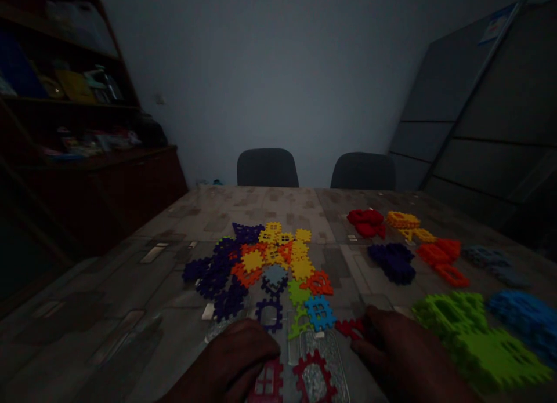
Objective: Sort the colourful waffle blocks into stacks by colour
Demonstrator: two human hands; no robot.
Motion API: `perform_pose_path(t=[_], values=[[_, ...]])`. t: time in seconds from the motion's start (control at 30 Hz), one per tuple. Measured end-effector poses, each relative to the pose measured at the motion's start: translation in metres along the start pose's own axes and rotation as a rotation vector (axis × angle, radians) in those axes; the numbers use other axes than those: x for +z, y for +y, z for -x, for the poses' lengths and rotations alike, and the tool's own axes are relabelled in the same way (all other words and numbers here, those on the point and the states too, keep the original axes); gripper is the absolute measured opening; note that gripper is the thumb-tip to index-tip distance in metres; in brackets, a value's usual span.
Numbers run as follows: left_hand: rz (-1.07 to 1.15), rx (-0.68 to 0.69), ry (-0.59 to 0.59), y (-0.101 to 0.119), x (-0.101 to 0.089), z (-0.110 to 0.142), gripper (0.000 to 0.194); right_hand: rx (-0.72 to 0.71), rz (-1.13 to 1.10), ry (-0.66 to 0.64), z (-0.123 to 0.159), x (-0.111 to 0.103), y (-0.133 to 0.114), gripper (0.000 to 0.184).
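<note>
Dimly lit view, bottom centre of the frame: left hand (232,359) rests knuckles-up on the worktop (130,310), fingers curled, touching the top edge of a dark pink window-shaped tile (266,384). Grip on that tile: cannot tell, fingertips hidden under the hand. Right hand (398,348) sits lower right, fingers bent toward a small red toothed tile (349,327) lying at its fingertips; touching it, but whether pinched or merely rested on is not clear in the dark.

Between the two hands, bottom edge of frame: a dark red ring-shaped tile (314,375) flat on the worktop, free of both hands.

Centre of frame, just above the hands: loose heap of interlocking tiles (265,258), purple at left, yellow and orange in the middle, with a light blue tile (319,312) and a lime green piece (298,293) on the near side.

Right half of frame, sorted clusters, each apart from the next: red pile (366,222), yellow pile (407,223), purple pile (393,261), orange pile (441,257), grey-blue pile (491,261), large lime green pile (478,339) just beside the right hand, blue pile (526,319) at far right.

Upper centre: two dark chairs (267,167) at the far edge of the worktop. Upper left: wooden shelf unit (65,101) holding assorted items, blurred.
</note>
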State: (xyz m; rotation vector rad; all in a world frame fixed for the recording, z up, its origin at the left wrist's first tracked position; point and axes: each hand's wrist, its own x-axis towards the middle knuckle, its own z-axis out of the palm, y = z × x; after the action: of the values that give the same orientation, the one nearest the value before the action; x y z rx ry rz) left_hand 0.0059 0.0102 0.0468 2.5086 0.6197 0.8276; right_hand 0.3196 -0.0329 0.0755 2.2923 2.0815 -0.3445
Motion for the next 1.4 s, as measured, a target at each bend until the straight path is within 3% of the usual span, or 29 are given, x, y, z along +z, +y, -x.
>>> perform_pose_path(t=[0.1,0.23,0.3,0.43,0.53,0.63,0.73,0.87,1.03,1.13,1.27,1.4], values=[[-0.017,-0.046,0.054,-0.011,-0.008,-0.004,0.029,-0.010,-0.046,0.083,-0.001,0.001,0.006,0.020],[-0.200,-0.254,0.143,-0.044,-0.032,-0.008,0.028,-0.049,-0.091,0.203,-0.003,0.005,0.011,0.025],[-0.291,-0.319,0.132,-0.064,-0.046,-0.011,0.034,-0.092,-0.100,0.250,-0.003,0.008,0.012,0.028],[-0.355,-0.316,0.045,-0.095,-0.062,-0.035,0.049,-0.157,-0.124,0.295,-0.003,0.014,0.011,0.028],[-0.368,-0.271,-0.053,-0.105,-0.054,-0.073,0.045,-0.180,-0.135,0.318,-0.003,0.016,0.010,0.028],[-0.327,-0.175,-0.177,-0.106,-0.033,-0.112,0.035,-0.203,-0.131,0.333,-0.005,0.015,0.009,0.027],[-0.294,-0.108,-0.247,-0.104,-0.018,-0.130,0.032,-0.228,-0.122,0.350,-0.006,0.013,0.012,0.028],[-0.276,-0.098,-0.276,-0.102,-0.027,-0.110,0.023,-0.249,-0.109,0.359,-0.002,0.014,0.017,0.028],[-0.233,-0.135,-0.299,-0.106,-0.068,-0.063,0.036,-0.286,-0.131,0.377,0.002,0.017,0.019,0.030],[-0.217,-0.186,-0.270,-0.112,-0.088,-0.048,0.040,-0.280,-0.137,0.370,0.000,0.016,0.016,0.029],[-0.240,-0.299,-0.133,-0.121,-0.098,-0.054,0.045,-0.273,-0.131,0.359,-0.003,0.019,0.014,0.031],[-0.236,-0.301,-0.109,-0.120,-0.082,-0.081,0.042,-0.283,-0.144,0.384,-0.006,0.023,0.020,0.033]])
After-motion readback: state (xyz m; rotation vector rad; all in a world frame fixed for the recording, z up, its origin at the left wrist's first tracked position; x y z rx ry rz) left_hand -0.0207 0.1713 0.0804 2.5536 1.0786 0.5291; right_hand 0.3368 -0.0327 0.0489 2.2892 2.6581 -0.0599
